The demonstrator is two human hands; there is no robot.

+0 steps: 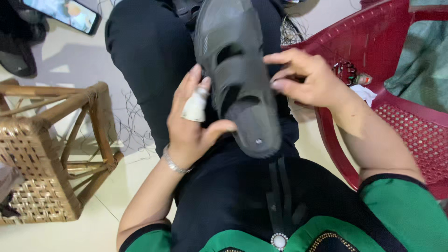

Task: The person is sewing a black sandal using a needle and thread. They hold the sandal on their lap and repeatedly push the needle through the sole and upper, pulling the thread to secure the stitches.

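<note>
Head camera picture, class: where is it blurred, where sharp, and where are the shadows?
Head view: the black sandal is smeared by motion blur, as is the right hand; the left hand and cane stool are sharper; soft daylight, a faint shadow on the floor beside the leg.

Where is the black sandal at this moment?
In the head view the black sandal lies top centre on the person's lap, between the left hand, which touches its side, and the right hand at its strap.
</note>
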